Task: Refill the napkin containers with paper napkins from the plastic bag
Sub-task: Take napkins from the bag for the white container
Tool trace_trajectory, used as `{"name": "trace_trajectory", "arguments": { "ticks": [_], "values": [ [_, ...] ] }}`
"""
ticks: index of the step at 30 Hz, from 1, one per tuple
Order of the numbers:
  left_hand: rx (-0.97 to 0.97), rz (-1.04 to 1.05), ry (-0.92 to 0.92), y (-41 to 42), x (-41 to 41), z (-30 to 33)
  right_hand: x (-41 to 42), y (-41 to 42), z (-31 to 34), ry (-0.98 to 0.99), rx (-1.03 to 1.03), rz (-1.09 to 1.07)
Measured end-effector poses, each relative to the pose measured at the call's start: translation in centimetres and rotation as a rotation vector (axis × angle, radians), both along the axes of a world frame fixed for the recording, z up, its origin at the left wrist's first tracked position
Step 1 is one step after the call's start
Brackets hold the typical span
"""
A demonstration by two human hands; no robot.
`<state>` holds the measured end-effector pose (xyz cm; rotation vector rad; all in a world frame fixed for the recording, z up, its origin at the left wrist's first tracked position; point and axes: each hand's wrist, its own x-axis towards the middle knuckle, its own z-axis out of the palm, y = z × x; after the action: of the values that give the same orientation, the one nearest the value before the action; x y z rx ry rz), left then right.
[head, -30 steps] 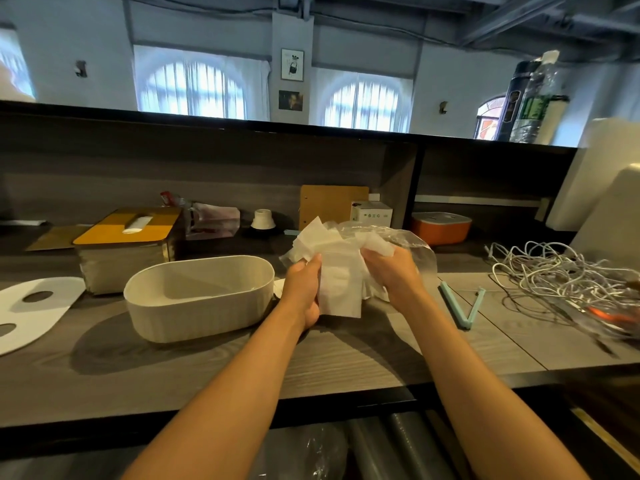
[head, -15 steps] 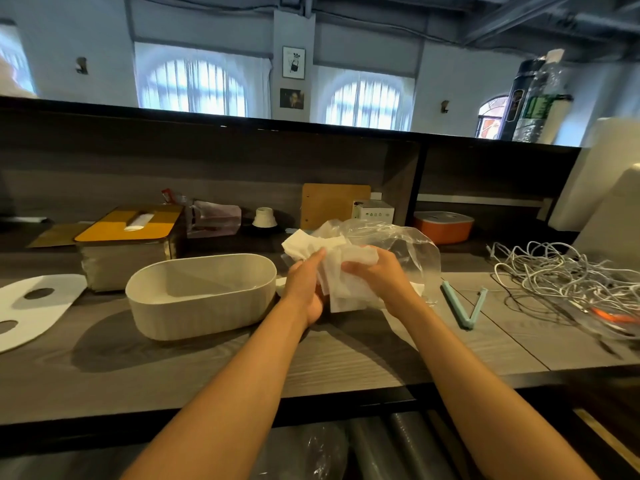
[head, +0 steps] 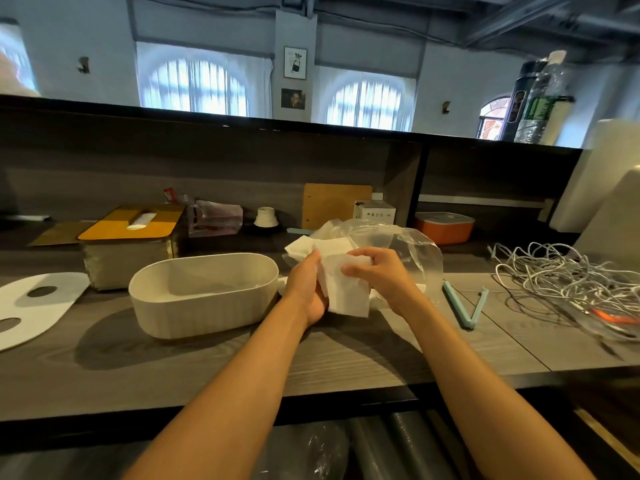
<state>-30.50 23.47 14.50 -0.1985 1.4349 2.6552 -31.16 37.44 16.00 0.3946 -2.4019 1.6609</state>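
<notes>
Gripping napkin stack (head: 341, 282): left hand (head: 306, 289), right hand (head: 382, 273), fingers curled.

Two hands: left hand (head: 306, 289), right hand (head: 381, 275). One cream tub (head: 204, 294), one plastic bag (head: 408, 247), one yellow-lidded box (head: 128, 247), one orange box (head: 443, 227), one blue clip (head: 465, 306), two arched windows.

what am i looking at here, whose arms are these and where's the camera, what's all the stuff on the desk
There is no machine: the camera sits on a person's head, looking down at their own bare arms. The left hand and right hand together grip a bunch of white paper napkins, with a clear plastic bag just behind them. On the grey wooden counter stand an open cream container, a yellow-lidded napkin box, a blue bag clip and tangled white cables.
</notes>
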Motion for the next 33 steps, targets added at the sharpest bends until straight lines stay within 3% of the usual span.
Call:
{"name": "trace_trajectory", "arguments": {
  "ticks": [4,9,14,20,24,27,31,33],
  "values": [
    [-0.001,-0.056,0.034,0.0,0.1,0.0,-0.4,0.0,-0.2,0.066,0.096,-0.050],
    [-0.022,-0.053,0.050,0.0,0.2,0.0,-1.2,0.4,-0.7,0.266,0.382,-0.009],
    [-0.109,0.012,0.046,0.1,0.3,0.0,-1.3,0.5,-0.6,0.280,0.461,-0.042],
    [-0.169,-0.047,0.027,-0.1,0.3,-0.1,-0.5,0.6,0.4,0.273,0.082,-0.006],
    [-0.187,-0.124,0.080,0.1,0.8,0.0,-0.8,0.7,0.2,0.248,0.095,-0.033],
    [-0.319,-0.120,0.163,0.3,0.9,-0.1,-1.0,0.9,0.1,0.209,0.109,-0.058],
    [-0.245,-0.065,0.230,0.1,0.9,0.2,-0.7,1.3,0.6,0.204,-0.201,-0.134],
    [-0.315,-0.101,0.254,0.0,1.2,0.4,-0.3,1.3,1.2,0.206,-0.280,-0.133]
  ]
}}
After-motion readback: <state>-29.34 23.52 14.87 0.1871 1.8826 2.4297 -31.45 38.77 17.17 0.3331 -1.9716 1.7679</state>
